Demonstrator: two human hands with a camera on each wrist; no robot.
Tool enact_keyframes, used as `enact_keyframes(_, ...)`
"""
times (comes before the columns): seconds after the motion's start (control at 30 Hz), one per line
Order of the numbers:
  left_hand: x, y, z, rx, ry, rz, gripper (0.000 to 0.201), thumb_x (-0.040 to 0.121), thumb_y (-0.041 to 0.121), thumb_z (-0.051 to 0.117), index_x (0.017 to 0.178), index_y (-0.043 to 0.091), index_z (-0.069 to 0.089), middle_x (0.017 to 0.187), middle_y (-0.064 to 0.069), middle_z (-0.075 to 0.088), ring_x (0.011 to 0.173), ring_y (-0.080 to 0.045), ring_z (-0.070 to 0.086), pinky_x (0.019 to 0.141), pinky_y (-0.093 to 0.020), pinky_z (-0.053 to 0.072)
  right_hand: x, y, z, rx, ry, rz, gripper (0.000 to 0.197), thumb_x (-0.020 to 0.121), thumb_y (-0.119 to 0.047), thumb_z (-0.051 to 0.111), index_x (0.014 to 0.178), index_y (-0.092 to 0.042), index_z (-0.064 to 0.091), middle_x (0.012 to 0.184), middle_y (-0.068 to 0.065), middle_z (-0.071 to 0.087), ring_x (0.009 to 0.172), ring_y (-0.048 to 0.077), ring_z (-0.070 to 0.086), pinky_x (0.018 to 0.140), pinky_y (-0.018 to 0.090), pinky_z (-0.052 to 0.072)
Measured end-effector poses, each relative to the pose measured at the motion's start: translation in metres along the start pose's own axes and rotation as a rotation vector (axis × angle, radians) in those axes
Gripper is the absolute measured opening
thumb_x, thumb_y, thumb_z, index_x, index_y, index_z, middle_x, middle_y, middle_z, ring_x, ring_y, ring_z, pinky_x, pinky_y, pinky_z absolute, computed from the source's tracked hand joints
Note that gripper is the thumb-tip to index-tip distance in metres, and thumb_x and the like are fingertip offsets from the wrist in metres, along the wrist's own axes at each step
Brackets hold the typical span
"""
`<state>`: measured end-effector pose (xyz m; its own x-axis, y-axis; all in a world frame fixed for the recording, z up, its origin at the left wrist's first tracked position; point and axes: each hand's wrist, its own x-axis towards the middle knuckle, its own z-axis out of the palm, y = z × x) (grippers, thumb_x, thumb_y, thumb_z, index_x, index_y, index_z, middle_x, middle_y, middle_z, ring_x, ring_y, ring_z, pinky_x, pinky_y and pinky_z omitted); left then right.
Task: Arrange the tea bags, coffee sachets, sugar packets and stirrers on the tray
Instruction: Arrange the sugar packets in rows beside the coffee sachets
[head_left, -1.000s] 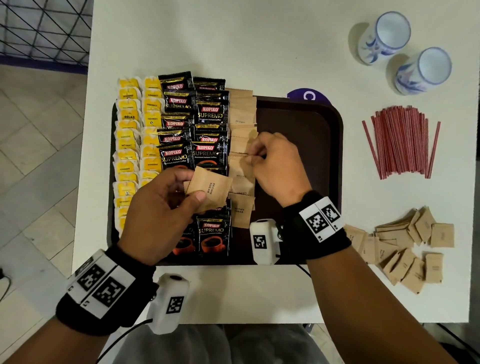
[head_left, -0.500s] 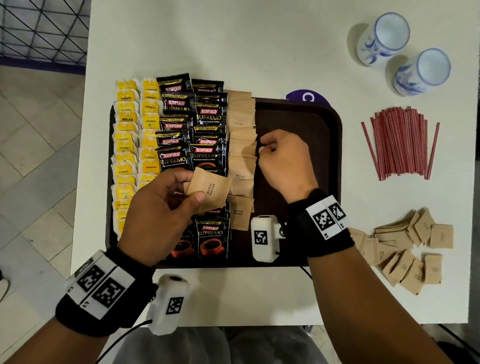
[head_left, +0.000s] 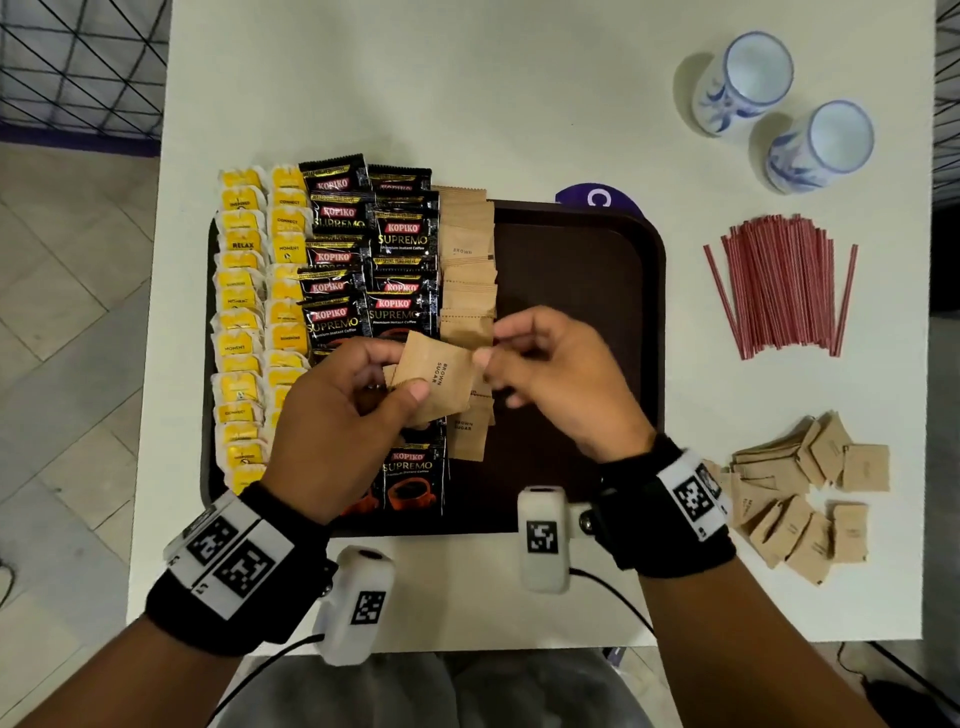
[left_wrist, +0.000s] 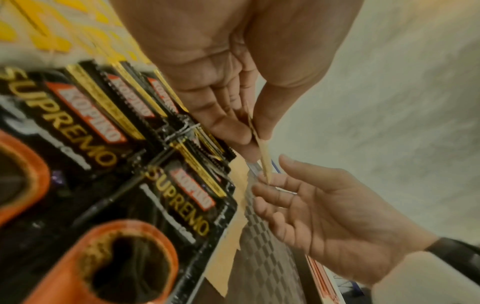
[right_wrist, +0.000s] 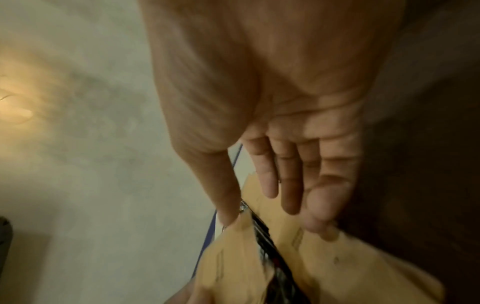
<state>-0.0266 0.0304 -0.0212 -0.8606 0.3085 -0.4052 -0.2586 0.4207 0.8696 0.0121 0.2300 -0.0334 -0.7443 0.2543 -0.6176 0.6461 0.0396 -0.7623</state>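
My left hand (head_left: 400, 376) pinches a brown sugar packet (head_left: 441, 374) between thumb and fingers, just above the dark brown tray (head_left: 571, 260). My right hand (head_left: 498, 358) is beside it with loose fingers, and its thumb tip touches the packet's right edge. In the left wrist view the packet (left_wrist: 265, 160) stands edge-on between both hands. The tray holds two columns of yellow tea bags (head_left: 239, 312), two columns of black coffee sachets (head_left: 395, 239) and one column of sugar packets (head_left: 467, 249). Red stirrers (head_left: 784, 286) lie on the table to the right.
A loose pile of sugar packets (head_left: 800, 499) lies on the white table at the front right. Two blue-and-white cups (head_left: 743, 83) (head_left: 821, 145) stand at the back right. The tray's right half shows bare brown surface. A purple sticker (head_left: 597, 195) peeks from behind the tray.
My right hand has left the sugar column and come back toward me, to the packet in my left hand. The left hand has shifted that packet slightly right.
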Motion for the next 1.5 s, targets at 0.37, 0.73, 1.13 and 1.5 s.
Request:
enact_keyframes(0.37,-0.008,0.003,0.019,-0.055,-0.019,-0.044,0.027,0.080,0.006,0.076,0.103,0.013,0.063,0.094,-0.002,0.072,0.063,-0.017,0.070,0.054,-0.034,0.059,-0.012,0.006,-0.015,0.284,-0.058,0.046,0.014,0.089,0.004,0.067,0.094,-0.006,0.059,0.089,0.016,0.072,0.067,0.025,0.070,0.053,0.027,0.057)
enact_keyframes(0.73,-0.028,0.003,0.015,-0.069,0.050,-0.053,0.040,0.080,-0.004,0.072,0.108,0.021,0.059,0.098,0.001,0.068,0.079,-0.015,0.070,0.071,-0.048,0.060,-0.030,0.026,-0.040,-0.024,-0.027,-0.072,0.018,0.086,0.004,0.069,0.092,-0.013,0.065,0.083,0.004,0.074,0.061,0.006,0.062,0.053,0.017,0.044)
enact_keyframes(1.13,-0.044,-0.014,0.002,-0.182,-0.062,-0.050,0.047,0.092,-0.011,0.051,0.120,0.025,0.057,0.113,-0.004,0.064,0.082,-0.024,0.074,0.069,-0.039,0.060,-0.041,0.058,-0.006,-0.178,-0.091,-0.077,0.024,0.088,-0.003,0.071,0.090,-0.028,0.072,0.063,-0.006,0.062,0.056,0.009,0.062,0.055,0.018,0.046)
enact_keyframes(1.5,-0.050,-0.029,-0.016,-0.001,-0.137,0.051,0.020,0.085,0.016,0.070,0.097,0.031,0.064,0.089,0.007,0.073,0.078,-0.013,0.068,0.065,-0.034,0.052,-0.041,0.059,0.011,-0.130,-0.022,-0.080,0.017,0.088,-0.002,0.071,0.102,-0.011,0.069,0.075,0.022,0.063,0.058,0.013,0.063,0.052,0.015,0.045)
